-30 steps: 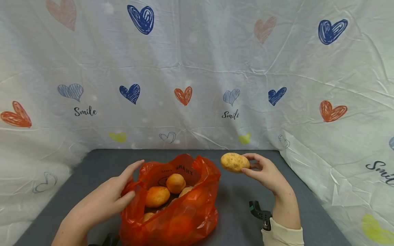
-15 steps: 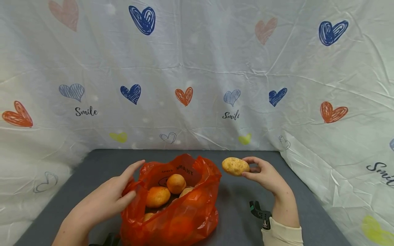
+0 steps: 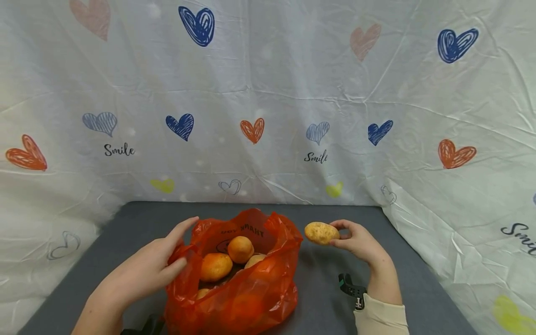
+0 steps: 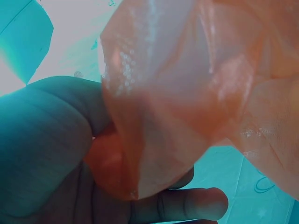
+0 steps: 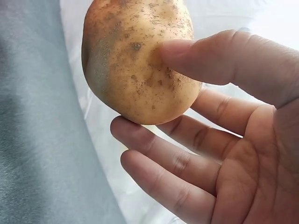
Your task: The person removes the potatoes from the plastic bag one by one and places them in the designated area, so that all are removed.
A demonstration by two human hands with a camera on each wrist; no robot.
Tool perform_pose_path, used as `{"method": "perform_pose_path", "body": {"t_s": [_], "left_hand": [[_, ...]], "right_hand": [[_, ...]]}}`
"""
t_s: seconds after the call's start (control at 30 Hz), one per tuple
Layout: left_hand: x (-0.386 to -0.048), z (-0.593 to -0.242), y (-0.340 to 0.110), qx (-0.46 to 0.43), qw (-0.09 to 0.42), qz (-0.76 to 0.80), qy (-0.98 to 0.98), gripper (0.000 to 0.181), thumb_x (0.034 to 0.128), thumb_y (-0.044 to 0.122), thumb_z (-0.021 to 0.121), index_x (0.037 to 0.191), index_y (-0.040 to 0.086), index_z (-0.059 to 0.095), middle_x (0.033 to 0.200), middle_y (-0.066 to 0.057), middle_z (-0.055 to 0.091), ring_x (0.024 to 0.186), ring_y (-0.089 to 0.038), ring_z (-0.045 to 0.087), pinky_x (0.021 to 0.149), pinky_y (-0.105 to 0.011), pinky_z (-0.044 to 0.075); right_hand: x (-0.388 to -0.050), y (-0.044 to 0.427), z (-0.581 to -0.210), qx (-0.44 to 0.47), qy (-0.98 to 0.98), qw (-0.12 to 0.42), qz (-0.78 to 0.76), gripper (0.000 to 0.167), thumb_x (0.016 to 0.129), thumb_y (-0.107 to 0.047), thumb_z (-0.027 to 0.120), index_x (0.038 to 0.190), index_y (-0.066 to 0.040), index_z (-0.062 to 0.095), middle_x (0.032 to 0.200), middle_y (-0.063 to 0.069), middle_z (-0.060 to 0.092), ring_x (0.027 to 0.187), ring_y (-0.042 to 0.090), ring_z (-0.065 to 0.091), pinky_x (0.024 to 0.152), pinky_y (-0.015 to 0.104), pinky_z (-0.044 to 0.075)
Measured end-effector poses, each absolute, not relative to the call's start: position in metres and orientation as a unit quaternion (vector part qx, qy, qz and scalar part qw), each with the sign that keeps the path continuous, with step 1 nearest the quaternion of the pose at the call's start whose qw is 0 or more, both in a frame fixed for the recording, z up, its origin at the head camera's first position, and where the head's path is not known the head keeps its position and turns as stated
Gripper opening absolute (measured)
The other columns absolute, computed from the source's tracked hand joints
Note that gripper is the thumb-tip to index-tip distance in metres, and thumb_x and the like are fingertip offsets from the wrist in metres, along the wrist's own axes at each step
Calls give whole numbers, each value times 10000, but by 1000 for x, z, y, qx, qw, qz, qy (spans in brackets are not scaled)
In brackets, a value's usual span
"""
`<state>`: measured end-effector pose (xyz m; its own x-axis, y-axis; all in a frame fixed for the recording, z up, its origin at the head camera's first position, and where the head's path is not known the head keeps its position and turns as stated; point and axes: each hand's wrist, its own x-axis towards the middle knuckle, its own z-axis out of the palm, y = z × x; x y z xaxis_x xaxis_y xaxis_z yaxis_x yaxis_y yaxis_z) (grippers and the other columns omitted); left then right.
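Observation:
In the head view the right hand (image 3: 361, 239) pinches one end of a yellow potato (image 3: 321, 233) above the table, right of a red plastic bag (image 3: 247, 307). The right wrist view shows the thumb of the right hand (image 5: 233, 116) on the near face of the potato (image 5: 140, 65), fingers behind and below. At the bag's left rim the left hand (image 3: 144, 270) holds the plastic. Up close in the left wrist view, bag film (image 4: 173, 107) lies between the thumb and fingers of the left hand (image 4: 93, 177). Inside the open bag sit several potatoes (image 3: 216, 267).
A dark grey table (image 3: 155, 218) lies under the bag. Behind and beside it hangs a white sheet (image 3: 276, 70) printed with hearts and "Smile". A black wrist strap mount (image 3: 352, 286) sits at the right sleeve (image 3: 380, 316).
The right hand and its potato have sunk a little toward the table. The left hand keeps its place at the bag, and the whole view has shifted slightly.

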<state>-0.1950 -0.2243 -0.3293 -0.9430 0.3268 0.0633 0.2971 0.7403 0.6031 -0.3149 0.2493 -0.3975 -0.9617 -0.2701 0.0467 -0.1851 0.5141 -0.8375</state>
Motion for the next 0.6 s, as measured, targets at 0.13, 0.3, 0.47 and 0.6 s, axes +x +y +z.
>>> {"method": "perform_pose_path", "body": {"t_s": [0.13,0.3,0.47,0.6], "left_hand": [[-195,-330,-224,169,23,319,932,771,974,88,602,1617,275,222,795,-5,520,540,-130,491,539,-304,451],[-196,-330,-225,170,22,320,932,769,973,85,599,1616,277,223,796,-4,524,537,-131,498,541,-305,456],[-196,-330,-225,169,22,319,932,768,971,82,599,1615,271,225,796,-4,525,541,-129,496,543,-305,454],[-197,-331,-225,172,19,318,932,768,970,80,600,1615,266,226,792,-2,521,537,-123,490,541,-303,453]], "right_hand": [[-317,247,-401,-124,877,49,-462,491,896,-137,791,1318,27,602,1227,172,647,1039,291,681,803,387,516],[-319,246,-407,-131,879,52,-455,491,889,-128,794,1307,44,602,1235,189,636,1061,329,667,804,407,518],[-323,245,-414,-126,885,52,-445,474,868,-119,804,1280,34,627,1214,181,624,933,251,660,768,391,507],[-327,244,-419,-116,895,47,-428,457,851,-110,812,1257,20,648,1197,167,623,887,229,621,752,384,488]]}}
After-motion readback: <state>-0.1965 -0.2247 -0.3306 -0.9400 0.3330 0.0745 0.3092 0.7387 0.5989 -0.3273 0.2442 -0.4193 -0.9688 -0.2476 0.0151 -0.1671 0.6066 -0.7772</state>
